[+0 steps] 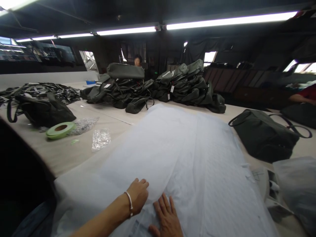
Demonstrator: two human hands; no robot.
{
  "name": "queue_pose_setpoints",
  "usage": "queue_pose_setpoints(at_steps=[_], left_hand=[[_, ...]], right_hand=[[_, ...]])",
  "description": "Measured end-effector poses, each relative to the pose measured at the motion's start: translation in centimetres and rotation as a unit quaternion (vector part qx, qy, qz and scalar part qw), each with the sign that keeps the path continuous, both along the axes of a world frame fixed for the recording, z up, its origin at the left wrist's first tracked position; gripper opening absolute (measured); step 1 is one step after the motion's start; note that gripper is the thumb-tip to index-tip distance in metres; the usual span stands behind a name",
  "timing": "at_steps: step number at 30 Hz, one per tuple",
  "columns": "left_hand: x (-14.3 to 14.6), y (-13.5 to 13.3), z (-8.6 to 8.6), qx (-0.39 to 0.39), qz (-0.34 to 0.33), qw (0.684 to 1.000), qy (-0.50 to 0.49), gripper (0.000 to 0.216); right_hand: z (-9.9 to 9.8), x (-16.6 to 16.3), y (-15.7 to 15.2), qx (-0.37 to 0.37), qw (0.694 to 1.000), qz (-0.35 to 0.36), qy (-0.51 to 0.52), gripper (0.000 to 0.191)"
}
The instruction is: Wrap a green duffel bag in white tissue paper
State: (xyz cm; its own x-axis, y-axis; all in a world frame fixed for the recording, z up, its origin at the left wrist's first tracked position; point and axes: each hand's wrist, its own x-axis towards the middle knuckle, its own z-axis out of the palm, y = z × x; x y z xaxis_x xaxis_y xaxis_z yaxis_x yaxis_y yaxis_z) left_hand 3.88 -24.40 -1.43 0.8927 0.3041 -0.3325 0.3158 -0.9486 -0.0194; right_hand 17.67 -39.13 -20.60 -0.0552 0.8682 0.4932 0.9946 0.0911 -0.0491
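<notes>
Left hand (138, 195), wearing a white bracelet: fingers curled together at the translucent white sheeting (153, 148); cannot tell whether they pinch it. Right hand (168, 215), just beside it: palm down on the sheeting, fingers spread apart. The sheeting lies beneath both hands and extends beyond them across the table (71, 156). Left of and beyond the grip: 1 clear plastic packet (101, 139), then 1 pale green tape roll (59, 131) near 1 dark bag with handles (46, 110). Right of the grip, beside the sheeting: 1 dark green duffel bag (268, 135). Farthest beyond: heaped dark green bags (187, 89).
</notes>
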Motion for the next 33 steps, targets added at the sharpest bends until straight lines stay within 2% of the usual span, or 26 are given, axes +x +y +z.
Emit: queue_pose_setpoints(at_steps=[2,5,10,15,19,22,24,26,29,33], left_hand=[[0.5,-1.0,-1.3,0.003,0.016,0.999,0.031,0.022],[0.2,-2.1,-2.8,0.005,0.045,0.998,0.046,0.023],[-1.4,-2.6,-3.8,0.018,0.08,0.995,0.058,0.024],[-2.2,-2.8,-3.2,0.016,0.074,0.995,0.071,0.026],[-1.7,-2.5,-1.8,-0.023,0.094,0.994,0.047,0.06],[-1.3,-1.5,-1.5,-0.048,0.105,0.992,-0.047,0.049],[-1.2,-0.6,-2.3,-0.055,0.077,0.989,-0.118,0.05],[-1.3,0.2,-3.8,-0.062,0.038,0.985,-0.156,0.065],[-1.5,0.8,-6.3,-0.088,0.006,0.985,-0.15,0.084],[-1.8,1.0,-8.5,-0.13,0.001,0.983,-0.127,0.095]], right_hand=[[-0.6,0.0,0.4,0.04,0.999,-0.006,-0.019,0.085],[-0.4,0.0,0.7,0.088,0.995,-0.018,-0.049,0.081],[0.9,0.1,0.6,0.087,0.992,-0.019,-0.091,0.082],[1.3,0.1,0.5,0.097,0.992,-0.017,-0.081,0.084],[1.7,0.1,0.1,0.072,0.996,0.002,-0.044,0.082],[2.7,0.4,-0.8,0.025,0.998,-0.019,0.046,0.062],[3.8,0.8,-1.2,0.005,0.992,-0.064,0.108,0.046],[5.0,1.4,-1.1,0.011,0.985,-0.103,0.137,0.043],[6.2,2.5,0.2,0.006,0.984,-0.136,0.112,0.059],[5.3,3.6,2.2,-0.023,0.984,-0.168,0.058,0.073]])
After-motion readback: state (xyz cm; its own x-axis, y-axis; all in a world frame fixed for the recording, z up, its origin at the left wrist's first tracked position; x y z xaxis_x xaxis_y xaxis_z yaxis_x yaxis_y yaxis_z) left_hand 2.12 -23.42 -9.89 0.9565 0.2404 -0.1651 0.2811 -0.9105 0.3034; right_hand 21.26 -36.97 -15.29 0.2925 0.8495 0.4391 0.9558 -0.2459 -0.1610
